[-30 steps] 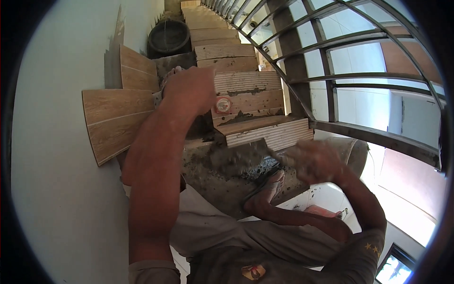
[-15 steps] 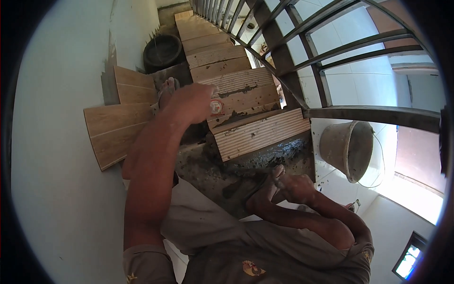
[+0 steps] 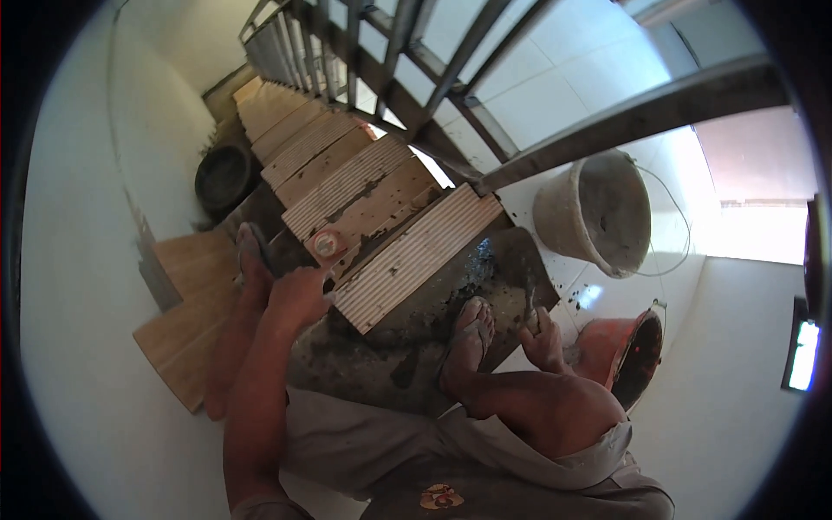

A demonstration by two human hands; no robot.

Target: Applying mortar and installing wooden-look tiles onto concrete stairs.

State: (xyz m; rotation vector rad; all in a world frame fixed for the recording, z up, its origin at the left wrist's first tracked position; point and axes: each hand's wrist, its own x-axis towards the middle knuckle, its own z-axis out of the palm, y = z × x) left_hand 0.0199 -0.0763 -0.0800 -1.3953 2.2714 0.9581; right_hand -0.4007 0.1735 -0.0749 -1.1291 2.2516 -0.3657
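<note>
My left hand [image 3: 299,299] is at the left end of a ribbed, wood-coloured stair tile [image 3: 420,260], with thumb and forefinger apart. Whether it touches the tile's edge is hard to tell. Just beyond it, a small round object with a red rim [image 3: 326,245] rests on the step above. At the right, beside my foot, my right hand [image 3: 544,342] is closed round the handle of what looks like a trowel [image 3: 530,293], its dark blade pointing away over the wet mortar [image 3: 477,269]. Mortar smears cover the bare step [image 3: 399,347] below the tile.
Tiled steps [image 3: 316,152] climb to the far left beside a metal railing [image 3: 633,121]. A black rubber tub [image 3: 224,180] stands by the wall. Two loose tiles [image 3: 186,334] lean at the left. A grey bucket [image 3: 598,212] and a red bucket [image 3: 620,351] are at the right.
My left hand has drawn back toward me from the round object to the ribbed tile's left end. My right hand has moved away from my foot, and the trowel now points forward. The view has turned.
</note>
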